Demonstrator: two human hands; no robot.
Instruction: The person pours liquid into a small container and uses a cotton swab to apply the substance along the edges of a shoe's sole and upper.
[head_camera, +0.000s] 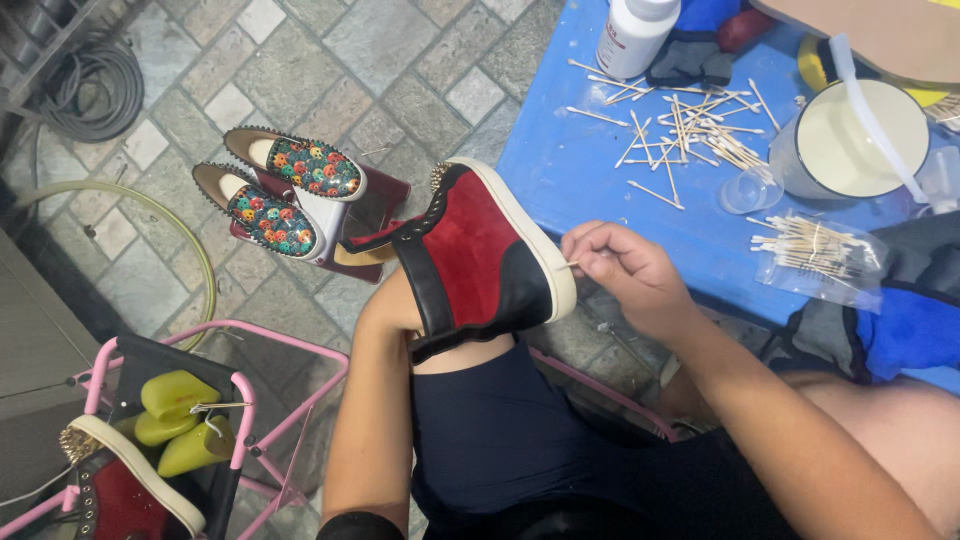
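While the blue table (590, 150) fills the one o'clock corner, the red and black high-top sneaker (478, 255) sits at centre, worn over the left hand (400, 300), whose fingers are hidden inside. At three o'clock of the sneaker, the right hand (625, 265) pinches a cotton swab (571, 264) against the white sole, fingers closed.

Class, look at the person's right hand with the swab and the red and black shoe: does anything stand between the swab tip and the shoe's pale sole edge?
Nothing visible does. The right hand pinches a cotton swab whose tip sits at the pale sole edge of the red and black shoe. The left hand is hidden inside the shoe.
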